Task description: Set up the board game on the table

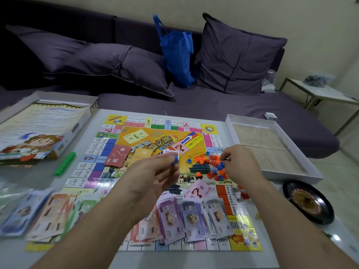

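The left hand (155,177) pinches 1 small blue plastic cube (175,159) above the colourful glossy paper game board (155,144) on the worktop. The right hand (240,162) picks at the orange-and-blue cube pile (213,166), its grip pinching there. Cubes look light, rigid, slippery; take opposite faces.

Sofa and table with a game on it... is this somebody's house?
Most likely a living room at home. A purple sofa with big cushions stands behind a low table, where a board game is spread out, and a small side table sits nearby.
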Available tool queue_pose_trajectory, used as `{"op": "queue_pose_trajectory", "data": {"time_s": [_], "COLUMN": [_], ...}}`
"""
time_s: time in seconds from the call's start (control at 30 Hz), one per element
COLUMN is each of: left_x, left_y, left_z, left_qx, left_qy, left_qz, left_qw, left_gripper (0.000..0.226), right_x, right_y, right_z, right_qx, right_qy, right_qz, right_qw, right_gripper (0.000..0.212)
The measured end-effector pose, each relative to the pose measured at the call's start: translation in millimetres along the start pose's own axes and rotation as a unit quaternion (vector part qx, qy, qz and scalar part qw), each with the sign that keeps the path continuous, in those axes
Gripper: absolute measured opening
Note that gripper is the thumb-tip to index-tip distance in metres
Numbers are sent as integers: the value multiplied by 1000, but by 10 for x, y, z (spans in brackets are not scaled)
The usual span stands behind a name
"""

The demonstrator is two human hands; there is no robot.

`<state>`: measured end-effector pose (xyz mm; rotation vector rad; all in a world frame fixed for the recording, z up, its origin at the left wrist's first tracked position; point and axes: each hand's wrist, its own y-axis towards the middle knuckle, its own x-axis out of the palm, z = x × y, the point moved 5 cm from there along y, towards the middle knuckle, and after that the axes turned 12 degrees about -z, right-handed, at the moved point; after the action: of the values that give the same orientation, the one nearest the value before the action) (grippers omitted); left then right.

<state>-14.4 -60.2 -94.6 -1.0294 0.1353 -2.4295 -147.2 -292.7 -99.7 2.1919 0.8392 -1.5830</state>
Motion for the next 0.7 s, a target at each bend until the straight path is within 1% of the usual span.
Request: {"op": "queue_pose_trajectory", "data": {"time_s": [0.2, 0.33, 0.4, 0.47, 0.53, 0.57, 0.63, 0.7], "left_x": [0, -3, -7, -13, -14, -10, 11, 32], "left_y": [-6, -18, -23, -33, -39, -42, -48, -60], "left_z": [-9, 14, 27, 39, 50, 56, 58, 52], "left_qx": [-5, -2, 0, 0, 0, 1, 4, 8], "left_qy": [-6, -4, -6, -4, 6, 11, 18, 20], "left_qz": [1, -2, -5, -10, -14, -16, -21, -26], "left_qw": [1000, 1000, 1000, 1000, 1000, 1000, 1000, 999], "left_gripper": [14, 14, 14, 14, 16, 18, 24, 35], "right_x": [131, 119, 55, -68, -192, -241, -299, -311], "right_y": [69, 64, 41, -6, -102, -178, -359, -520], "right_z": [-47, -68, -90, -142, -247, -326, -520, -712], "right_qx": [-9, -2, -4, -22, -55, -76, -123, -167], "right_qy": [-56, -69, -62, -2, 112, 180, 320, 411], "right_qz": [-15, -4, 16, 44, 47, 35, -7, -42], "right_qw": [998, 998, 998, 999, 991, 980, 939, 895], "right_gripper": [17, 20, 20, 17, 14, 14, 15, 18]}}
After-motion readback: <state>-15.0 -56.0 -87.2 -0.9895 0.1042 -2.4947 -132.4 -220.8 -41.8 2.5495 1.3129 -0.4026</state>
